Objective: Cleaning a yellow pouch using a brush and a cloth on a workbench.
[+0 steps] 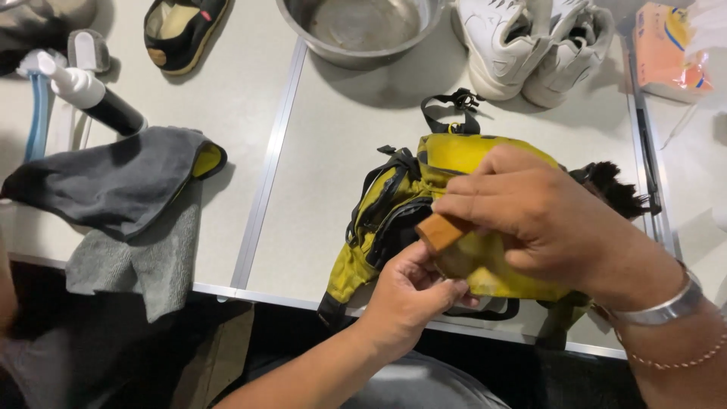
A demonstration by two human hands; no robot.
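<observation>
A small yellow bag with black straps (394, 197) lies on the pale table near its front edge. My right hand (538, 220) is closed around a wooden-handled brush (441, 231), and dark bristles (613, 188) stick out past the hand on the right. The brush rests against the bag's yellow fabric. My left hand (413, 295) grips the bag's lower edge from below, fingers curled around the fabric. A silver bracelet sits on my right wrist.
A steel bowl (363, 30) stands at the back centre, white sneakers (530, 45) to its right, a black shoe (182, 30) to its left. Grey cloths (121, 204) and a spray bottle (83, 87) lie at the left. An orange packet (666, 53) sits far right.
</observation>
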